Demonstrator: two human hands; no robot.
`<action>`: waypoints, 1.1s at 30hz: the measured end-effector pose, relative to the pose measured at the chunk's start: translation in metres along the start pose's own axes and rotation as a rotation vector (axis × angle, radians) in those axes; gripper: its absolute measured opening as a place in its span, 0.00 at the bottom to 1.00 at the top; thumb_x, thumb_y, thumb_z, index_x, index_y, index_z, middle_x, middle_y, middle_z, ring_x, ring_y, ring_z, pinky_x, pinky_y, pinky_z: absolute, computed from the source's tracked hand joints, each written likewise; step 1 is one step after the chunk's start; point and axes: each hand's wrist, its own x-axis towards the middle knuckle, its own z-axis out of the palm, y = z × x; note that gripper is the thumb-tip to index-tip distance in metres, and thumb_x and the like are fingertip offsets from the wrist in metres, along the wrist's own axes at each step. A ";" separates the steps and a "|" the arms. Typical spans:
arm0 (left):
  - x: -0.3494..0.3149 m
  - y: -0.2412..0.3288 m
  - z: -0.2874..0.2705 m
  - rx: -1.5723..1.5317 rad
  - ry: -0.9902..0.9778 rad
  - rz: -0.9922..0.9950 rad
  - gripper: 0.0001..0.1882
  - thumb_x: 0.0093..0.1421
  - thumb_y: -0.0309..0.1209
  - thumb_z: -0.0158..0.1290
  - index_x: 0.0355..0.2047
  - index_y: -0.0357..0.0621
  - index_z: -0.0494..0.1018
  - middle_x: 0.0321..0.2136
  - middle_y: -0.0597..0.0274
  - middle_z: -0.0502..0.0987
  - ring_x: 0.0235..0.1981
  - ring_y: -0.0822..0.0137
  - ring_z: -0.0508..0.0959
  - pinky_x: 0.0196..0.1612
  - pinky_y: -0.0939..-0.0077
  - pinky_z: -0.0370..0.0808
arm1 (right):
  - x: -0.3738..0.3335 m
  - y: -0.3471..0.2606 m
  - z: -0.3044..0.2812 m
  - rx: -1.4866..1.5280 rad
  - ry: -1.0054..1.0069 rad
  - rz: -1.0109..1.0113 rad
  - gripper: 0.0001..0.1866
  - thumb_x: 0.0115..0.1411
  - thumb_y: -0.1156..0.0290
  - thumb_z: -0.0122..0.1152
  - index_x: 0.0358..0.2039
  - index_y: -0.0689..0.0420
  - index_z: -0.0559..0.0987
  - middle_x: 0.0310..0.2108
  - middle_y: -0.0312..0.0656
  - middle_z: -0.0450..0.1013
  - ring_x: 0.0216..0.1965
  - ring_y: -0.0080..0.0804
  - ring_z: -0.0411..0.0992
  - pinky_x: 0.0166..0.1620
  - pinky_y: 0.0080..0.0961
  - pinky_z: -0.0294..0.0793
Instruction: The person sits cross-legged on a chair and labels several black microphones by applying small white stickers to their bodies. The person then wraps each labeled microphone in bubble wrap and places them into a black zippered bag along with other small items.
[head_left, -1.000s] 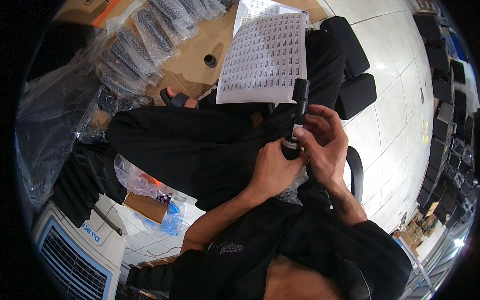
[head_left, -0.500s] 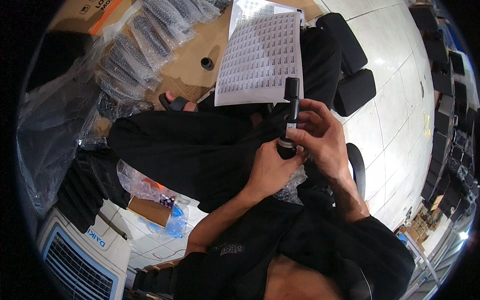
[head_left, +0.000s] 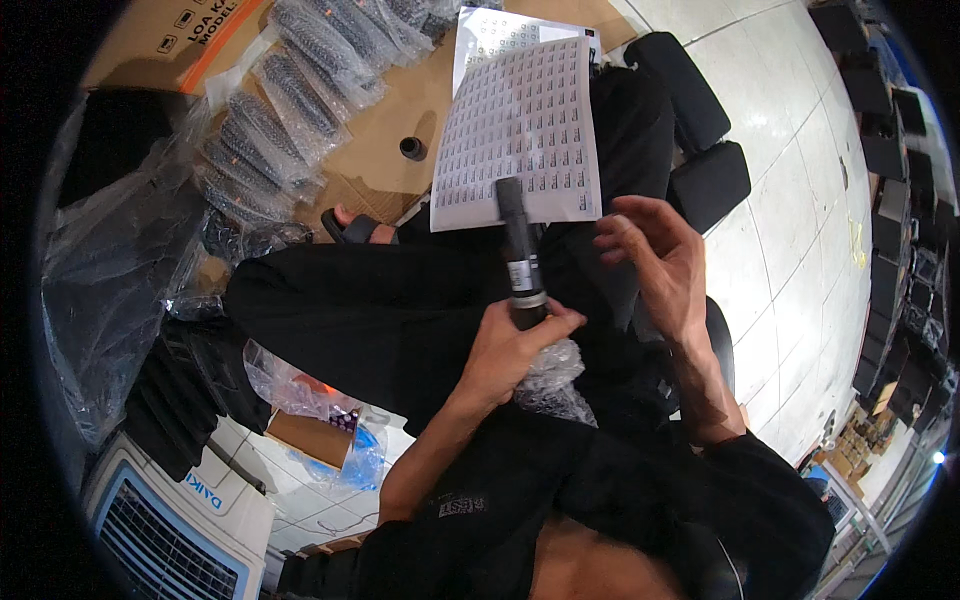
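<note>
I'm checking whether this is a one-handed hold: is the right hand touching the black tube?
Apart. The head view shows dark trousers through a clear gap between the right hand and the black tube, which the left hand grips.

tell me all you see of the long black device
The black device is slim and plastic-looking, with a blurred far end, a small white label and a metallic-looking ring. The left hand grips it below the ring, far end pointing away and slightly left, overlapping the label sheet in view. Its lower end is hidden near clear bubble wrap.
</note>
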 end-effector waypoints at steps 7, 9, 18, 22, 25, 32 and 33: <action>-0.013 0.001 -0.025 -0.381 0.198 -0.047 0.07 0.60 0.28 0.56 0.35 0.39 0.70 0.34 0.47 0.79 0.27 0.59 0.82 0.29 0.67 0.82 | 0.033 0.007 0.001 -0.892 0.108 -0.071 0.28 0.59 0.48 0.62 0.24 0.66 0.82 0.20 0.57 0.76 0.25 0.50 0.78 0.30 0.39 0.76; -0.016 -0.003 -0.027 -0.390 0.210 -0.050 0.07 0.60 0.28 0.55 0.36 0.39 0.70 0.34 0.48 0.79 0.27 0.57 0.82 0.29 0.65 0.82 | 0.040 0.020 0.008 -0.959 0.073 -0.068 0.28 0.59 0.48 0.61 0.25 0.66 0.81 0.21 0.59 0.76 0.27 0.55 0.78 0.32 0.44 0.76; -0.012 -0.009 -0.025 -0.460 0.219 -0.016 0.05 0.61 0.27 0.53 0.36 0.42 0.70 0.33 0.47 0.79 0.26 0.54 0.83 0.27 0.61 0.82 | 0.038 0.009 -0.064 -0.204 0.510 -0.099 0.14 0.63 0.66 0.60 0.32 0.67 0.82 0.19 0.45 0.76 0.18 0.27 0.75 0.22 0.26 0.74; -0.009 -0.004 -0.022 -0.432 0.208 -0.037 0.06 0.61 0.27 0.54 0.36 0.41 0.69 0.33 0.47 0.78 0.26 0.54 0.83 0.27 0.61 0.83 | 0.035 0.054 -0.162 -0.041 0.851 -0.089 0.14 0.64 0.67 0.61 0.36 0.69 0.80 0.20 0.43 0.76 0.18 0.25 0.74 0.21 0.21 0.75; -0.009 0.001 -0.020 -0.379 0.206 -0.045 0.06 0.60 0.26 0.54 0.36 0.41 0.69 0.33 0.47 0.78 0.27 0.55 0.83 0.27 0.61 0.83 | 0.036 0.119 -0.211 0.026 0.999 0.007 0.16 0.63 0.70 0.60 0.37 0.75 0.78 0.21 0.47 0.76 0.18 0.29 0.75 0.22 0.23 0.77; -0.009 0.003 -0.021 -0.385 0.213 -0.023 0.06 0.60 0.26 0.54 0.35 0.41 0.69 0.34 0.46 0.78 0.27 0.56 0.83 0.27 0.62 0.83 | 0.061 0.213 -0.230 -0.255 0.776 0.411 0.13 0.60 0.73 0.61 0.29 0.75 0.78 0.22 0.50 0.77 0.20 0.34 0.78 0.23 0.28 0.81; -0.009 0.003 -0.021 -0.392 0.220 -0.018 0.06 0.60 0.26 0.54 0.35 0.41 0.69 0.34 0.46 0.78 0.27 0.56 0.83 0.27 0.62 0.83 | 0.064 0.212 -0.227 -0.241 0.718 0.451 0.15 0.59 0.71 0.63 0.26 0.74 0.77 0.19 0.49 0.76 0.17 0.35 0.77 0.20 0.29 0.79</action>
